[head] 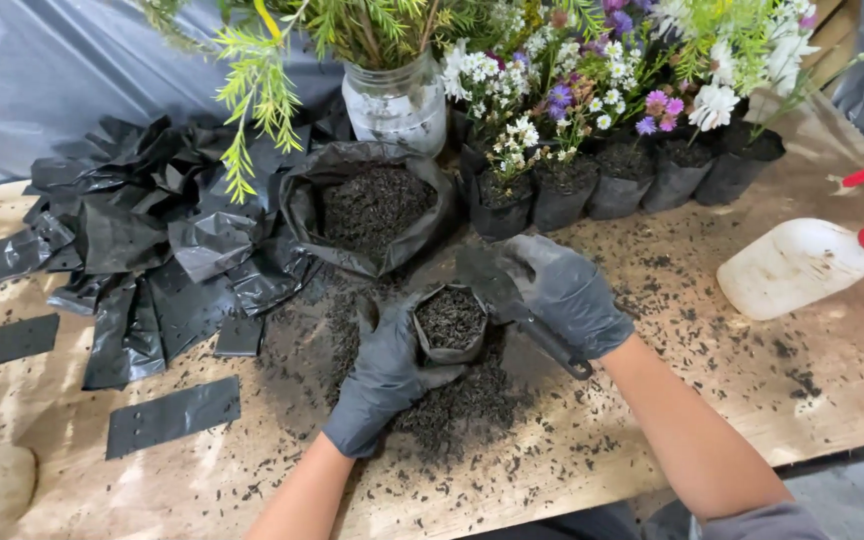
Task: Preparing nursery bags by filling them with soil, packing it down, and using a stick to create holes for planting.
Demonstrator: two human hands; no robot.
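Soil fills the small black bag [451, 322] nearly to its rim, and that bag stands upright at the centre of the surface [712, 400], on a mound of loose soil [462, 400]. The left hand [384, 375], gloved in grey, wraps the bag from its left side, its grip curled around the wall with the thumb at the front. The right hand [567, 295], also gloved, sits just right of the bag's mouth, its grip pressed around the handle of a trowel [512, 300]. The trowel's long axis runs from lower right to upper left, handle end toward the forearm and blade lying just above and right of the bag's opening, so the bag lies down and left of the blade. The left hand is on the bag; the right is near it without touching. Behind stands one large open bag of soil [372, 210], one clear jar [397, 105] of green stems, and a row of at least five small filled bags [617, 185] carrying flowers. A heap of empty black bags [152, 250] lies to the left; I cannot count them. One white spray bottle [802, 265] lies on its side at right.
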